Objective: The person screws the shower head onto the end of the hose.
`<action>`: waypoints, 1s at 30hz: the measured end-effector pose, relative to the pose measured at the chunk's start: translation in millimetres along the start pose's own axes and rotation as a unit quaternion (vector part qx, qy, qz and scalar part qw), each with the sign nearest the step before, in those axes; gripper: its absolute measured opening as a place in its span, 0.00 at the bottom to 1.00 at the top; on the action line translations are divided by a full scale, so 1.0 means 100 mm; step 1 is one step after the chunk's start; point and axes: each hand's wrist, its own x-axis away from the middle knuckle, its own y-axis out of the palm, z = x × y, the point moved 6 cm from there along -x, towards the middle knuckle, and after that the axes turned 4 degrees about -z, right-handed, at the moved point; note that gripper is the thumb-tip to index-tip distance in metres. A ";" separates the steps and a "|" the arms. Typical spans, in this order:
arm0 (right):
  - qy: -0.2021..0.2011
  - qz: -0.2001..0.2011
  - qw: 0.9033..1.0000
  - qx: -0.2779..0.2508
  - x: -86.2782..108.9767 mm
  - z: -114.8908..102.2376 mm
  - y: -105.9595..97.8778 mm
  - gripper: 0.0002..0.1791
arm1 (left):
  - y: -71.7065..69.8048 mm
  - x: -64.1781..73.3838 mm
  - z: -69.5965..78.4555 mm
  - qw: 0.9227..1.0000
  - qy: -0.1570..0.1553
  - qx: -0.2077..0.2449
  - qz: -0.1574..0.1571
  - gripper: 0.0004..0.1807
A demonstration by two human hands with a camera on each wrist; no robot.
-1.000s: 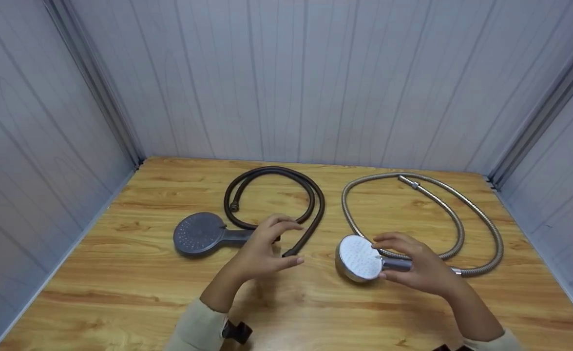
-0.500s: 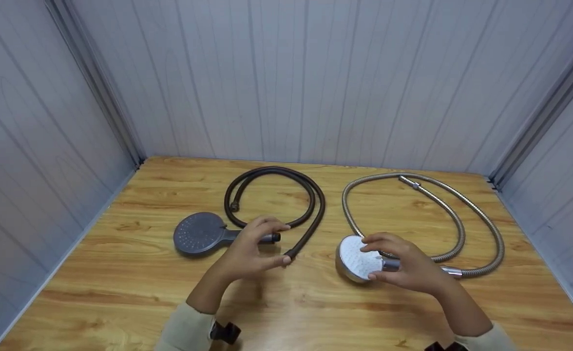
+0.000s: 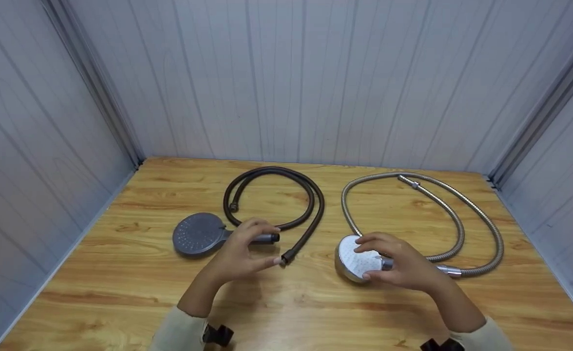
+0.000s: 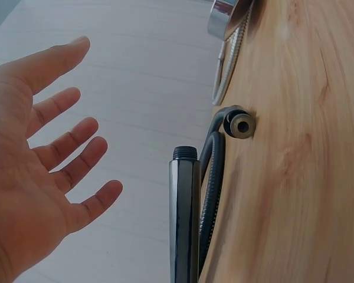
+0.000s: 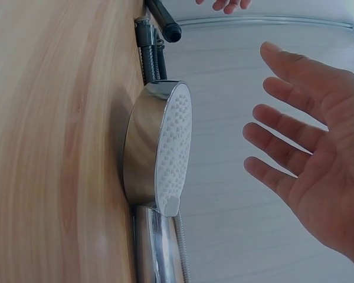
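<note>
A dark grey shower head (image 3: 198, 234) lies on the table at the left, its threaded handle end (image 4: 184, 154) bare. My left hand (image 3: 240, 253) hovers over that handle with fingers spread, holding nothing. Beyond it a dark shower hose (image 3: 318, 204) lies coiled, its near end close to my left thumb in the head view. To the right a chrome shower head (image 5: 159, 150) lies with its white spray face up, joined at the handle to a silver metal hose (image 3: 498, 243). My right hand (image 3: 396, 263) hovers above this head and handle, fingers loosely spread and apart from it.
The wooden table (image 3: 135, 302) is bounded by a pale panelled back wall (image 3: 286, 87) and side walls at left and right. The silver hose loops widely across the table's right side. Dark straps with small mounts (image 3: 218, 335) sit at both wrists.
Both hands have drifted left, the left hand uncovering the grey handle's threaded end and the right hand moving further over the chrome head. The shower heads and hoses stay where they were.
</note>
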 end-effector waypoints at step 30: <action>-0.018 -0.015 1.000 -0.012 -0.20 -0.06 0.17 0.20 | -0.17 0.17 -0.15 1.000 -0.019 -0.014 0.012 0.28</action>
